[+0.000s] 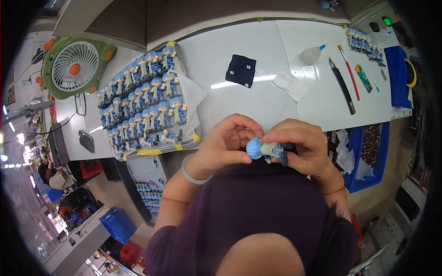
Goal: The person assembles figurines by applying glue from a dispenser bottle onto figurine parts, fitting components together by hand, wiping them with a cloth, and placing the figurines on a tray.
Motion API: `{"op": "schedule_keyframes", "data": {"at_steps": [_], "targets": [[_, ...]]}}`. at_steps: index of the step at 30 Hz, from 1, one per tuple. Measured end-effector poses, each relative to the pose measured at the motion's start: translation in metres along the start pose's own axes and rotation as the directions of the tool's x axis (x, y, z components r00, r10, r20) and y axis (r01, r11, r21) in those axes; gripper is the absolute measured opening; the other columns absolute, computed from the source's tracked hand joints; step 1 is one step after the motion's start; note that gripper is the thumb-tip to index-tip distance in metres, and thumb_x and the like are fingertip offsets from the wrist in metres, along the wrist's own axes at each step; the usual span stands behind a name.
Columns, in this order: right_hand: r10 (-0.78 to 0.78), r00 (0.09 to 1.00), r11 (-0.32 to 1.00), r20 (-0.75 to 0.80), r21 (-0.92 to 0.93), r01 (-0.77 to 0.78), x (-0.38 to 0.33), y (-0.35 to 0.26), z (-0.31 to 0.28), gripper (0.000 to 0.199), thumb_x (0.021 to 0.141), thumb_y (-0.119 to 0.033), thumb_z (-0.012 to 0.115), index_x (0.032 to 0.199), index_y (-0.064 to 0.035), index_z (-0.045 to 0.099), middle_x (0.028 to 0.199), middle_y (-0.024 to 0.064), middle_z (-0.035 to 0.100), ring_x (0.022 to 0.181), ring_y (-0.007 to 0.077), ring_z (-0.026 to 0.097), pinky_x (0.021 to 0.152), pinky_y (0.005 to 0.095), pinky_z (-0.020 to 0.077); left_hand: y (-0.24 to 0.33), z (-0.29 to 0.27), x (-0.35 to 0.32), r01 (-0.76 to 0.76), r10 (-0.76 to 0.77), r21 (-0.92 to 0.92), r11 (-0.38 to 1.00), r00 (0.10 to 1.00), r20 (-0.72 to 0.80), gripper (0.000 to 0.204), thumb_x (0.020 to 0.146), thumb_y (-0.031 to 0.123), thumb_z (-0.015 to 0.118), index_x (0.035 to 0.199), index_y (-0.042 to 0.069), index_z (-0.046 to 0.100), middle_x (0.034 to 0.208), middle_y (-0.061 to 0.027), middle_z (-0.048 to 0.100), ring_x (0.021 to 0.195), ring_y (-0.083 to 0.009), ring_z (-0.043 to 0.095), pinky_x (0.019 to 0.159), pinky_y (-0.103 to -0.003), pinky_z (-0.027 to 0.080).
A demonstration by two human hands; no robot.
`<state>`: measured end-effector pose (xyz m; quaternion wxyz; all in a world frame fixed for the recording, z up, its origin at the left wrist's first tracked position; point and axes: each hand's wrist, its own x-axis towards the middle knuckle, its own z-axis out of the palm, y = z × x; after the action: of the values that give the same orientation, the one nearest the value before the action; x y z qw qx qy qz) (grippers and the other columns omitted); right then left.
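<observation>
A small blue-haired figurine [271,150] with a pale coat and dark boots lies sideways between my hands, close to my chest. My right hand [305,141] grips it around the legs and body, thumb below and fingers above. At the head end, the thumb and bent fingers of my left hand [230,141] pinch lightly at the blue hair. The figurine's face cannot be made out. To the left, a tray [152,153] edged with yellow tape holds several rows of matching figurines [138,99].
A dark cloth pad [241,71], a white tissue [292,86], a squeeze bottle [312,55], a black-handled knife [343,87] and a red brush [350,73] lie on the white table. A green fan [76,66] and phone [86,141] are left; a blue bin [382,161] is right.
</observation>
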<state>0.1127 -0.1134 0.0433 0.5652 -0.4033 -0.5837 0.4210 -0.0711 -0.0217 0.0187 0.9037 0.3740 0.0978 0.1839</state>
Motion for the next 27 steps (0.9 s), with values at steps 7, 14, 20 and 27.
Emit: {"op": "schedule_keyframes", "data": {"at_steps": [7,14,20,27], "targets": [[-0.136,0.991,0.982,-0.002,-0.134,0.135,0.001,-0.001,0.006,0.035,0.059,0.0,0.065,0.094,-0.0022,0.061,0.08,0.0106,0.062,0.067,0.0227,0.059,0.057,0.0289,0.0462,0.002,-0.001,-0.003,-0.046,0.046,0.031,0.998,0.999,0.014,0.052,0.067,0.004,0.072,0.11,0.001,0.043,0.1,-0.0125,0.053,0.092,-0.0184,0.054,0.08,-0.03,0.044],[-0.187,0.982,0.966,-0.024,-0.189,0.179,0.003,-0.002,0.007,0.035,0.057,-0.002,0.067,0.092,-0.0039,0.062,0.078,0.0075,0.062,0.062,0.0198,0.059,0.053,0.0279,0.0458,0.0,0.006,-0.004,-0.188,0.183,0.149,0.971,0.982,0.048,0.05,0.073,0.008,0.067,0.113,0.004,0.037,0.102,-0.0147,0.051,0.093,-0.0199,0.053,0.082,-0.031,0.042],[0.067,0.997,0.964,-0.049,-0.254,-0.078,0.013,0.001,-0.003,0.033,0.063,-0.007,0.07,0.094,-0.0028,0.061,0.084,0.0082,0.064,0.071,0.0185,0.061,0.062,0.024,0.0459,-0.006,0.011,0.001,-0.05,0.061,0.096,0.994,0.991,-0.116,0.059,0.075,0.009,0.065,0.119,0.01,0.025,0.106,-0.0163,0.047,0.093,-0.0192,0.051,0.08,-0.029,0.042],[0.237,0.943,0.971,0.234,-0.038,-0.235,0.036,0.016,-0.019,0.033,0.068,-0.01,0.065,0.1,-0.0032,0.059,0.091,0.0078,0.057,0.08,0.0166,0.052,0.07,0.0254,0.0409,0.001,0.016,0.007,0.222,-0.219,0.035,0.974,0.973,-0.07,0.093,0.072,0.004,0.064,0.136,0.016,-0.003,0.102,-0.0182,0.052,0.083,-0.0248,0.059,0.077,-0.034,0.046]]}}
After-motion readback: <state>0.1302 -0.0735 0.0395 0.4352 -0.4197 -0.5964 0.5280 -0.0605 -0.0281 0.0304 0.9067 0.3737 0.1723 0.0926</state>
